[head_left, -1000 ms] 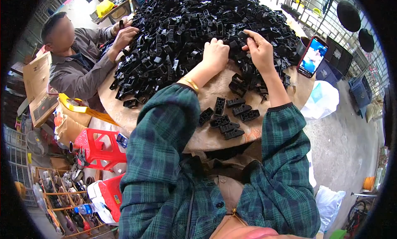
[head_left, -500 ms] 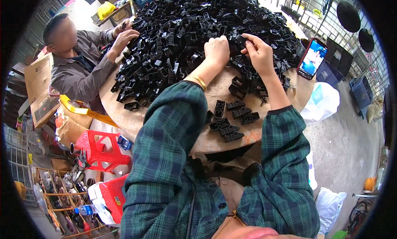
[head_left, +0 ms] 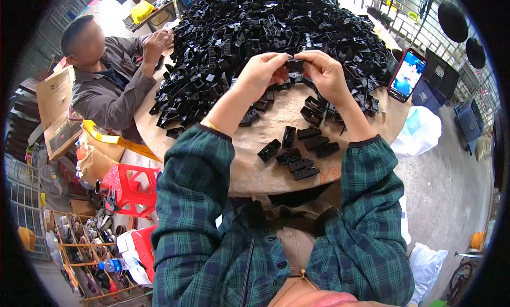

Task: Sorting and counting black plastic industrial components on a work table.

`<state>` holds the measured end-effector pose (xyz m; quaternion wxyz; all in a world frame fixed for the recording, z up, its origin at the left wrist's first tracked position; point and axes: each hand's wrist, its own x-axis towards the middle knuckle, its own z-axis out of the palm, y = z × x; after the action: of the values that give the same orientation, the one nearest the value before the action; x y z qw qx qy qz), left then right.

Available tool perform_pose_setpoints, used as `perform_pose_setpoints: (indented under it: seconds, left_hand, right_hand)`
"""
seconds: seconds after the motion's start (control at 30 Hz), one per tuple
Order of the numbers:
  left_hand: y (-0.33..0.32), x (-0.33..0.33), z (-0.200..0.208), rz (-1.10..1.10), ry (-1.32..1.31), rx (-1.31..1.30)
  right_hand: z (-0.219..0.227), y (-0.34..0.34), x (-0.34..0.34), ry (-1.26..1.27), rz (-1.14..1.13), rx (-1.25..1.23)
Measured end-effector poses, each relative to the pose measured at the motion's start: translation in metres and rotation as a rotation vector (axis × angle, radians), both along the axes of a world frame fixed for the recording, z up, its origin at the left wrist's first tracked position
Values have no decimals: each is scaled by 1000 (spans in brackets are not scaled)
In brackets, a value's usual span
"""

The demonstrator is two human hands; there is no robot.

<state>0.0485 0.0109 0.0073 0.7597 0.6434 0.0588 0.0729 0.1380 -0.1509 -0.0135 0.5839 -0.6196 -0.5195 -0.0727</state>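
part (head_left: 295, 66) pinched by left hand (head_left: 260, 75) and right hand (head_left: 326, 76), both nearly closed, at near edge of pile (head_left: 276, 25) | loose parts (head_left: 306, 172) laid before pile | phone (head_left: 407, 77) seen right of pile

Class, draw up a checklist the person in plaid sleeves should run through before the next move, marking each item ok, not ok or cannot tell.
1. Both hands on the piece: ok; the left hand and right hand meet at one black part.
2. Held piece undamaged: cannot tell; fingers hide much of it.
3. Co-worker's hands away from the person's own: ok; they are at the left of the pile.
4. Loose group of parts in one neat row: not ok; the parts lie at mixed angles.
5. Phone apart from the hands: ok; it is right of the right hand, not touching it.
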Motion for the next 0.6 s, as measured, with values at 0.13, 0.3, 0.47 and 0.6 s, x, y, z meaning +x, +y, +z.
perform_pose_setpoints:
  seconds: [0.13,0.3,0.47,0.6]
  left_hand:
    - [-22,-26,1,35,-182,137]
    - [-26,-34,-8,296,-250,616]
    - [-23,-37,-5,242,-305,281]
    - [-16,-41,-5,281,-263,344]
  right_hand:
    - [-2,5,-16,487,97,-6]
    - [-4,8,-25,533,126,27]
    - [-6,10,-31,534,170,-5]
    - [-3,10,-35,377,62,-25]
